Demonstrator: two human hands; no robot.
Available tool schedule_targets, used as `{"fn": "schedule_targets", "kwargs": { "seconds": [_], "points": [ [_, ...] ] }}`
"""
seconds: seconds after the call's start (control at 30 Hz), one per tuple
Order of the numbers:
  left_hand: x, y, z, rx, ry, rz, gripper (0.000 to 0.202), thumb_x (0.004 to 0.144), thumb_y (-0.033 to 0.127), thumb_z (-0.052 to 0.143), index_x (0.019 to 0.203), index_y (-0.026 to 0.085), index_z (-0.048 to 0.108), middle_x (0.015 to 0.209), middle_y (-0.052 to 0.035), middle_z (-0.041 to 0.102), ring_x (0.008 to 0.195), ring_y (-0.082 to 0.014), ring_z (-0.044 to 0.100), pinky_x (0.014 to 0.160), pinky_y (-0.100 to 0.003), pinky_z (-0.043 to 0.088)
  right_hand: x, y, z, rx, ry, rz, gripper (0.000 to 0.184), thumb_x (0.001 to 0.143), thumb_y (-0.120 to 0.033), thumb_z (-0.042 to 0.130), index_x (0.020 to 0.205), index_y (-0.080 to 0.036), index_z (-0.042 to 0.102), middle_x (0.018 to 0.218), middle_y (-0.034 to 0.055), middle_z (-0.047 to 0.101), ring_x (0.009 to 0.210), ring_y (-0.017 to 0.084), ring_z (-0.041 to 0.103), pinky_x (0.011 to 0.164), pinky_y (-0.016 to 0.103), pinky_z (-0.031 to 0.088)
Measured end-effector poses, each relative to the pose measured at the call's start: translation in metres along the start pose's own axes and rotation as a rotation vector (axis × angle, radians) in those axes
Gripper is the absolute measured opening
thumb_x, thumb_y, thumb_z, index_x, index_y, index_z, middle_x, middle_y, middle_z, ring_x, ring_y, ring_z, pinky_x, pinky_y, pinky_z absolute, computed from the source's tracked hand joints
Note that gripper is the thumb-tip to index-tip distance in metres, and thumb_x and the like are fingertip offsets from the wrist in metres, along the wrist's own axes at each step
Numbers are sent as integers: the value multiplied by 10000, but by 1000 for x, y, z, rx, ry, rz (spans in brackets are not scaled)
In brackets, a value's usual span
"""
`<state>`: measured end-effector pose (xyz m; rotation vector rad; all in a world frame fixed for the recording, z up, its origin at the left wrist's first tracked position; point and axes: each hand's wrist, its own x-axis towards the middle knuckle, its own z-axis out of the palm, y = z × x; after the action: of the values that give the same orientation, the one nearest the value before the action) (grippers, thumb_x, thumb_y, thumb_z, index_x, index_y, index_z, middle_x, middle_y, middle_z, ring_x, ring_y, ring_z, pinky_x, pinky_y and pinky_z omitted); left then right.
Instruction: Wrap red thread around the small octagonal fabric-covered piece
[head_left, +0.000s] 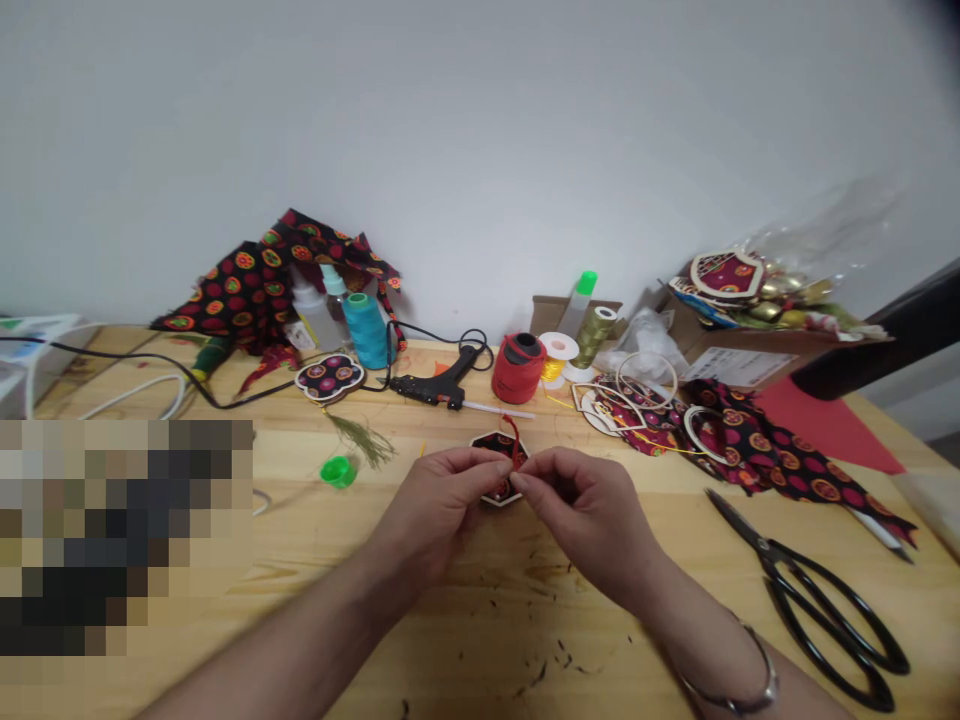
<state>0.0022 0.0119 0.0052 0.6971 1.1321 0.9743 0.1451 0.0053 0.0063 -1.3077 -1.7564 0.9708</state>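
Observation:
Both hands meet over the middle of the wooden table (322, 600). Between and behind them lies an octagonal ornament (487, 442), dark patterned fabric inside a pale rim. A red cord (514, 437) rises in a loop from between my fingertips. My left hand (446, 495) is closed, thumb and finger pinching at the cord's left side. From the right, my right hand (581, 505) pinches at the same cord with thumb and forefinger. The fingers cover the lower end of the cord and part of the ornament.
Black scissors (806, 600) lie at the right. Behind stand a red thread spool (519, 367), a yellow spool (553, 360) and a black glue gun (442, 385). At the left are a green cap (337, 472), a tasselled ornament (330, 378) and a blue thread cone (369, 330).

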Motion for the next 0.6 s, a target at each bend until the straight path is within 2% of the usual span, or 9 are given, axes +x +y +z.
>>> {"fn": "schedule_targets", "kwargs": {
  "seconds": [0.13, 0.23, 0.47, 0.6],
  "points": [
    [-1, 1, 0, 17, 20, 4, 50, 622, 191, 660, 628, 143, 671, 517, 26, 611, 376, -28, 403, 359, -167, 216, -5, -1, 3, -204, 33, -168, 142, 804, -234, 482, 768, -193, 613, 681, 20, 632, 597, 129, 539, 569, 243, 394],
    [-1, 1, 0, 20, 35, 13, 68, 619, 202, 663, 650, 142, 670, 520, 23, 621, 365, -30, 396, 348, -171, 209, -8, 0, 4, -352, -8, -279, 167, 832, -217, 436, 839, -179, 598, 748, 47, 634, 675, 151, 556, 627, 266, 389],
    [3, -1, -1, -129, -45, -63, 65, 637, 185, 654, 672, 131, 650, 610, -22, 663, 460, -62, 525, 387, -141, 329, -16, 5, 9, -620, -114, -474, 197, 843, -165, 378, 837, -159, 575, 721, 63, 606, 628, 152, 521, 565, 272, 351],
    [6, -3, -4, -187, -94, -92, 52, 655, 169, 640, 637, 123, 624, 519, 17, 604, 336, -2, 396, 300, -111, 207, -16, 8, 9, -744, -136, -553, 191, 814, -98, 379, 817, -152, 561, 702, 53, 582, 598, 152, 486, 526, 284, 321]
  ]
}}
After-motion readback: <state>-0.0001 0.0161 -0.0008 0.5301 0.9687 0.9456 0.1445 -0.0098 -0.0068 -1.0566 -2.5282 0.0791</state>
